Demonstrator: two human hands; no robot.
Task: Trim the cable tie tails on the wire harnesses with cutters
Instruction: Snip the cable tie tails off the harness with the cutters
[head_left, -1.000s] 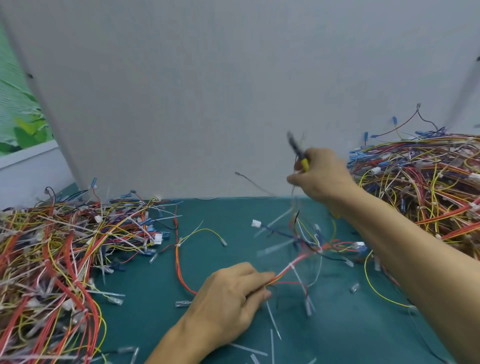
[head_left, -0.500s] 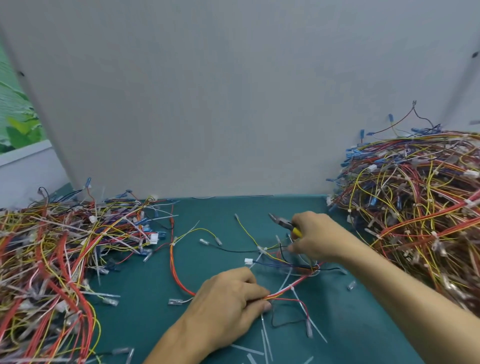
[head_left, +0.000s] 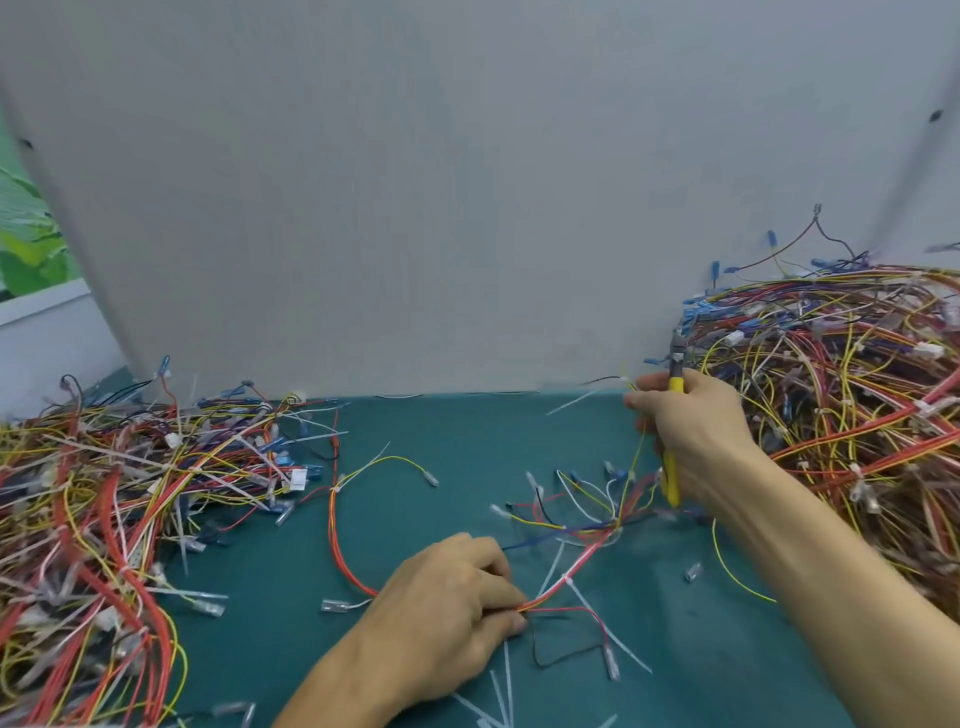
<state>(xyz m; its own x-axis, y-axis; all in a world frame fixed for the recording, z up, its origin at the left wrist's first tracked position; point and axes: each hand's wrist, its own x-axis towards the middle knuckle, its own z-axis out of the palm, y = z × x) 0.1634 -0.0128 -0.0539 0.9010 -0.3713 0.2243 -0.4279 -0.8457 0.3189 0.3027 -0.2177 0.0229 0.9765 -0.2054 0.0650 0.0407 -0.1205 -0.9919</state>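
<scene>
One wire harness (head_left: 582, 530) of red, orange, yellow and blue wires lies spread on the green mat (head_left: 467, 447). My left hand (head_left: 447, 618) pinches its red and orange bundle near a white cable tie (head_left: 567, 579) with a long tail. My right hand (head_left: 691, 431) is raised at the right, gripping yellow-handled cutters (head_left: 674, 415) with the jaws pointing up. Its fingertips also pinch a yellow wire of the same harness with a white tie tail sticking out to the left.
A large heap of harnesses (head_left: 841, 410) fills the right side. Another heap (head_left: 114, 499) covers the left. A grey wall panel (head_left: 467, 208) stands close behind the mat. Cut tie tails (head_left: 498, 691) and loose terminals lie on the mat near my left hand.
My right hand with the cutters dropped to the harness half a second ago, then rose again to the right, lifting a yellow wire. My left hand has kept its pinch in place.
</scene>
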